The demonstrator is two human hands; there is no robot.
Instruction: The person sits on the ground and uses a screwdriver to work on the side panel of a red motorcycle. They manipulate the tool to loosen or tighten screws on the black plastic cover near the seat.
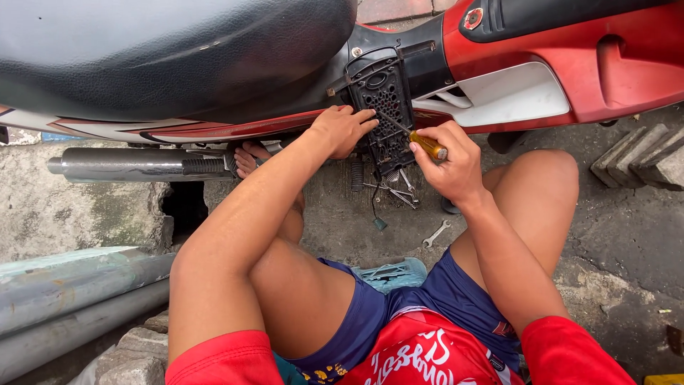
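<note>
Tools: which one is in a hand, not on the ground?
The amber-handled screwdriver, gripped in the right hand, tip on the black perforated cover. The small wrench lies on the concrete.

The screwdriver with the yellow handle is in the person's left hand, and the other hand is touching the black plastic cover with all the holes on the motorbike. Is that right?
Not quite. The head view shows the yellow-handled screwdriver in the right hand, not the left. The rest holds: the left hand touches the black perforated cover on the red motorbike.

Roadside repair spot: red motorbike (pixel 541 64) on cracked concrete ground (pixel 613 235), wrench (pixel 435 234) and loose tools (pixel 395 189) strewn.
</note>
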